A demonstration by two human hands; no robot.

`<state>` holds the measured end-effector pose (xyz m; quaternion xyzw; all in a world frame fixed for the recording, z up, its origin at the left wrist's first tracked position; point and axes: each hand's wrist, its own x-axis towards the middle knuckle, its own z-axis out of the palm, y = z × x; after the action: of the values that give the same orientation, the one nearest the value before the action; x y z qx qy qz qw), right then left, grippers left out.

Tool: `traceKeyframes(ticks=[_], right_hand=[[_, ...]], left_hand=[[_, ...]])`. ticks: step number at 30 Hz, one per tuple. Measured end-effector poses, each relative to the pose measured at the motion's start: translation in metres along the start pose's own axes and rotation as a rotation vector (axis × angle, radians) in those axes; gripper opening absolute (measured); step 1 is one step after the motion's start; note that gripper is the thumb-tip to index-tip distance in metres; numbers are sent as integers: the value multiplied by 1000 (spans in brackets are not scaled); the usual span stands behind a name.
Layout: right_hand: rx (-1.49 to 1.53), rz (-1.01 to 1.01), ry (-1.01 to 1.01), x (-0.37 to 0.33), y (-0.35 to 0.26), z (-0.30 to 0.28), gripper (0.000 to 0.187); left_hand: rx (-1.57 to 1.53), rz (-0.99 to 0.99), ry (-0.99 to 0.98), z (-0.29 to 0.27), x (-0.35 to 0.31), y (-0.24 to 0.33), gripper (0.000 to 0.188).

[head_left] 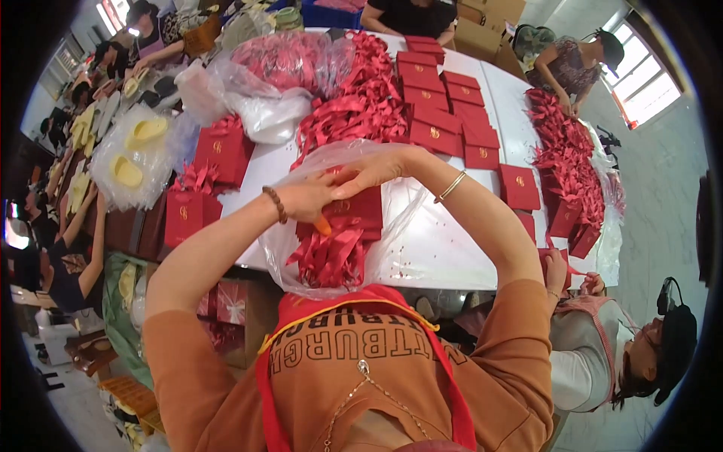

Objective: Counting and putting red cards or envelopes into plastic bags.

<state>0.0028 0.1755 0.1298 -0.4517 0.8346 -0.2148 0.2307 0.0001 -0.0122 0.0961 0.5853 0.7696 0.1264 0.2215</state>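
In the middle, my left hand (307,197) and my right hand (374,170) come together over a clear plastic bag (280,245) with red gift bags (365,215) and red ribbons (329,260) in it. The right hand lies stretched out, its fingers reaching over those of the left. My left hand looks open too, though its fingertips are partly covered. By its thumb shows a small orange piece (322,225), perhaps a finger cover. How firmly either hand presses on the red bags cannot be made out.
Stacked red gift bags (433,135) stand right of centre on the white table (437,233), with a ribbon heap (350,120) beyond. More red bags (222,154) and wrapped yellow clogs (126,171) lie left. A co-worker (595,343) handles red ribbon at the right edge.
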Motion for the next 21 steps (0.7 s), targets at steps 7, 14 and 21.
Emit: traceKeyframes(ticks=[7,14,21], right_hand=[[638,247,329,4,15,-16,59],[273,369,254,36,64,54,60],[-12,196,623,-5,-16,72,48]], left_hand=[[222,-210,-172,2,6,4,63],[183,-201,-148,12,2,1,67],[222,-239,-147,5,4,8,57]])
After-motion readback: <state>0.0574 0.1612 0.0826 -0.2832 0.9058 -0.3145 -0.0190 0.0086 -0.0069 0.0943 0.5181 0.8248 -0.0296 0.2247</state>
